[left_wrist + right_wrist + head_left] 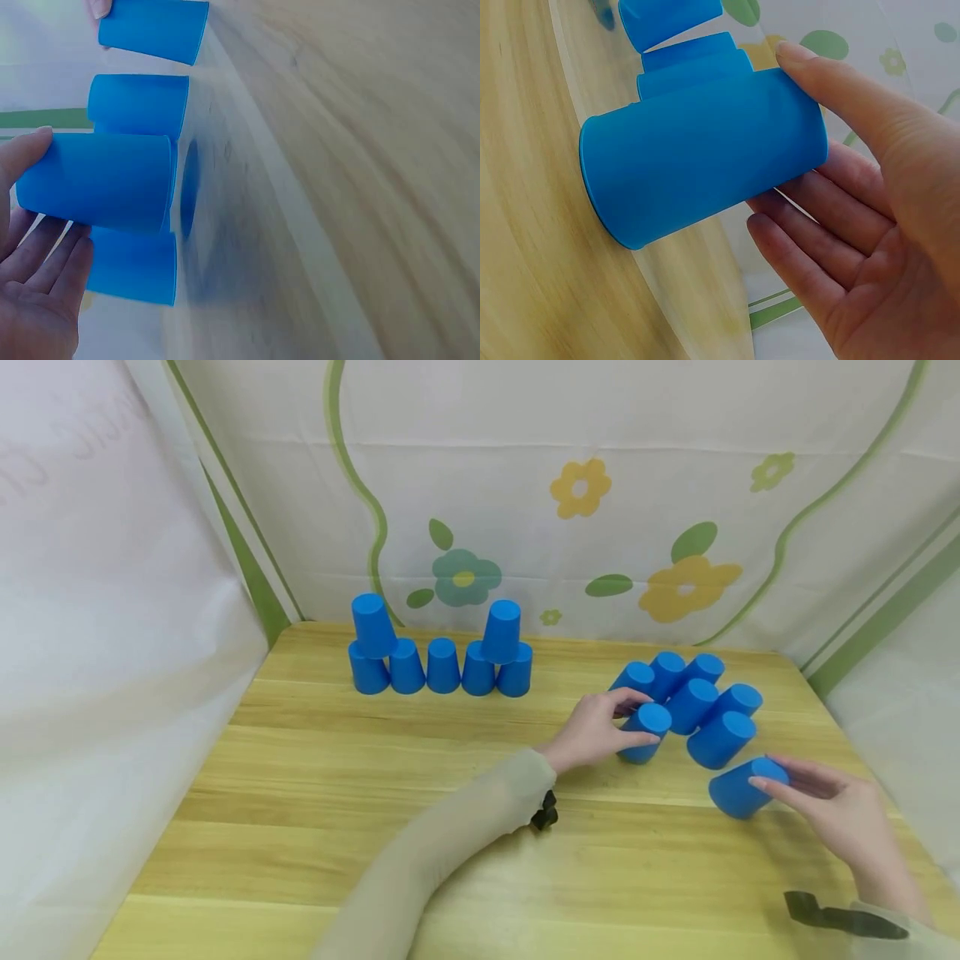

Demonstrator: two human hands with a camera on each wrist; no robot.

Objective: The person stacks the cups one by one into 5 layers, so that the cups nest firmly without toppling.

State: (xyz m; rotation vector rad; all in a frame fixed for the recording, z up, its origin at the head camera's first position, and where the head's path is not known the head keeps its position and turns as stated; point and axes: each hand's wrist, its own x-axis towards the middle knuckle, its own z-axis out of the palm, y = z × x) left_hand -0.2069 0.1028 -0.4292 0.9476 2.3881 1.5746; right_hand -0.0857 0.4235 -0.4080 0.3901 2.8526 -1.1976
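Observation:
My left hand [588, 737] grips an upside-down blue cup [639, 745] near its base, thumb on one side and fingers on the other. In the left wrist view this cup [97, 180] hangs just above the table, its shadow beside the rim. At the right, my right hand [843, 814] holds another upside-down blue cup [737, 793] by its closed end. That cup [705, 150] tilts in the right wrist view; whether its rim touches the table I cannot tell. Several more blue cups [692, 706] stand upside down just beyond both hands.
Toward the back left, a row of upside-down blue cups [442, 667] stands on the wooden table [300, 793]. One cup [372, 625] bridges the left pair and another [502, 631] the right pair. A flowered white curtain [525, 527] hangs behind.

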